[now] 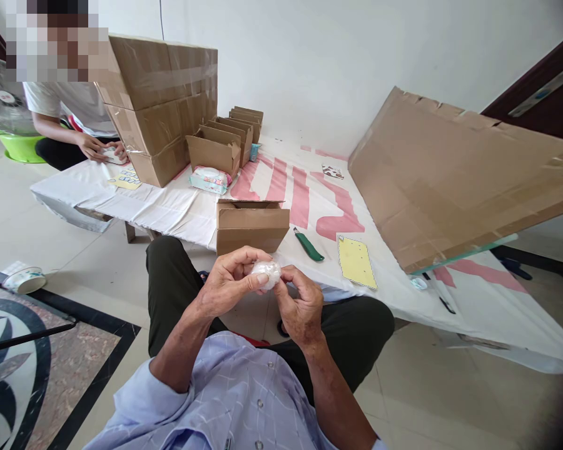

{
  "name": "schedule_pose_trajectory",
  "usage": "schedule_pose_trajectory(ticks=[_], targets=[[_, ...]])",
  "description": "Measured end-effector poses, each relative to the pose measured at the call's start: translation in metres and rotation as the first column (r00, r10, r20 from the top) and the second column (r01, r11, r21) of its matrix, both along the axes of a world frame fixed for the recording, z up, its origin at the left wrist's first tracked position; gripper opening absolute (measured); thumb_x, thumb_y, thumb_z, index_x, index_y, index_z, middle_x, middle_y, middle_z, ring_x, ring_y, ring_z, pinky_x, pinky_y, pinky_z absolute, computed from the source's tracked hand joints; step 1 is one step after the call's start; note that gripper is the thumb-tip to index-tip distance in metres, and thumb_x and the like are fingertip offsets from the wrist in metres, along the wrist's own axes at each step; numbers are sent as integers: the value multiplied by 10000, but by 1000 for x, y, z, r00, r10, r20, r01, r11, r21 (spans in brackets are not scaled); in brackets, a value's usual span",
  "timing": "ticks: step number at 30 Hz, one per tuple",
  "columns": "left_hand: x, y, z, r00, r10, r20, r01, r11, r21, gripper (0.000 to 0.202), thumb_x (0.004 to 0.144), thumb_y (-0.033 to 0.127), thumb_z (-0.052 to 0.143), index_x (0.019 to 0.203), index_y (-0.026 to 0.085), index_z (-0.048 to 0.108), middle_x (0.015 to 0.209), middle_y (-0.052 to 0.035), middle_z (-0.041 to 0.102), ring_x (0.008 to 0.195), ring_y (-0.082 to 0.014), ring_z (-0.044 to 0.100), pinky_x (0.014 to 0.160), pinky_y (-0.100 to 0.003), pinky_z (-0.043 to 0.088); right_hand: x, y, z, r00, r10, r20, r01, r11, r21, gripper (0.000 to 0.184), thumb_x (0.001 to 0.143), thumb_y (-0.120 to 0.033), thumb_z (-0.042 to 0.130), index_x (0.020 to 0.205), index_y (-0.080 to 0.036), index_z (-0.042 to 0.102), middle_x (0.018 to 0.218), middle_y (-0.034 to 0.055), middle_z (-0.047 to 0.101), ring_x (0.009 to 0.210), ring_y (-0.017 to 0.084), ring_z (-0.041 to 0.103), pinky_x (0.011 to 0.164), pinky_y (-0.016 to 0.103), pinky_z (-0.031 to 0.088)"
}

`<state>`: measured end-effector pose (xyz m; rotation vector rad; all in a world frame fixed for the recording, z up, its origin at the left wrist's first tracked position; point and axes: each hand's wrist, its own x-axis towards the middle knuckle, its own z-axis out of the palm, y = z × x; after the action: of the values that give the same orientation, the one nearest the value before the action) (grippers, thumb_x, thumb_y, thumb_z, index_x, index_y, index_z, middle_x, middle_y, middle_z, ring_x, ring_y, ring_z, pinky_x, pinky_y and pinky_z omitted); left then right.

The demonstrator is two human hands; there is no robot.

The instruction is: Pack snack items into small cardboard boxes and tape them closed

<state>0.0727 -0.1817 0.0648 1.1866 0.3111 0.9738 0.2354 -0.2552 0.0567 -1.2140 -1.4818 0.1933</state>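
Note:
Both my hands meet above my lap, in front of the low table. My left hand (pixel 229 278) is curled around a small white roll of clear tape (pixel 267 272), thumb pressed on its front. My right hand (pixel 300 303) pinches the roll's right side with bent fingers. Just beyond my hands, a small open cardboard box (pixel 251 226) sits at the table's near edge.
The white-and-pink cloth-covered table (pixel 169 209) carries a green utility knife (pixel 308 245), a yellow sheet (pixel 355 261), a wet-wipes pack (pixel 210 179), several small open boxes (pixel 229 139), stacked big cartons (pixel 159 106) and a large flat cardboard (pixel 460 175). Another person (pixel 75 119) sits at the far left.

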Motion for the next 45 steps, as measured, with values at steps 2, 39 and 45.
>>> schedule_pose_trajectory(ticks=[2,39,45], targets=[[0,1,0,999,34,-3,-34,999,1,357,850,391,924,1091,160,798,938,-60,751,794,-145,678,711,-235,560,-1,0,-1,1000,6,0,-6,1000,-18,174,1032,-233,675,858,-242,687,796,-17,729,718,153,652,721,277,521],[21,-3,11,991,127,-51,-130,990,-52,409,815,457,941,1036,156,775,874,-43,766,773,-160,698,737,-277,573,0,-4,-14,952,-63,-298,18,988,-154,203,1028,-388,720,909,-236,782,788,-11,770,726,164,699,730,278,559],[22,-4,10,991,123,-51,-125,991,-47,418,816,472,939,1038,160,772,847,-36,757,745,-153,689,729,-278,577,0,-5,-13,961,-93,-260,53,986,-157,244,1030,-408,706,870,-231,762,767,-9,744,714,166,664,717,289,536]])
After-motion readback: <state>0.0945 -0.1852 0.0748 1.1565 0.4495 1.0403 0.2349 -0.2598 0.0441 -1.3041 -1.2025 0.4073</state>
